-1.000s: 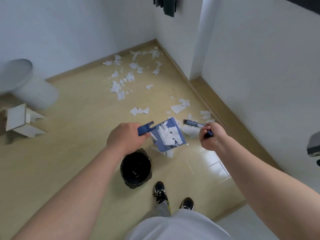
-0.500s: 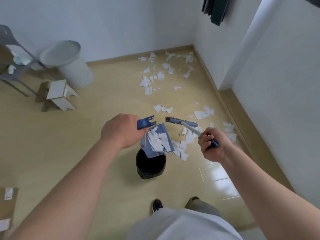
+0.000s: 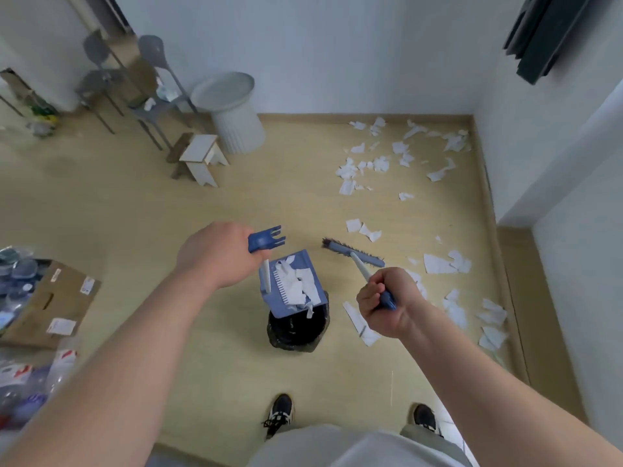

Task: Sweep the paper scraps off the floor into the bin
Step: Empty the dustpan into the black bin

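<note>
The left hand (image 3: 215, 254), fingers gripping the dustpan (image 3: 274, 306), has brought its load over the bin (image 3: 296, 335), ready for tipping; the right hand (image 3: 387, 301) grips the broom (image 3: 354, 256). Many paper scraps (image 3: 371, 163) remain on the floor (image 3: 286, 197).

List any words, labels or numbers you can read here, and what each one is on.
No text here can be read.
Stickers on the cardboard box: too blurred.
Red and white labels on the plastic packs: too blurred.
Dustpan, brush, bin: no print visible.
</note>
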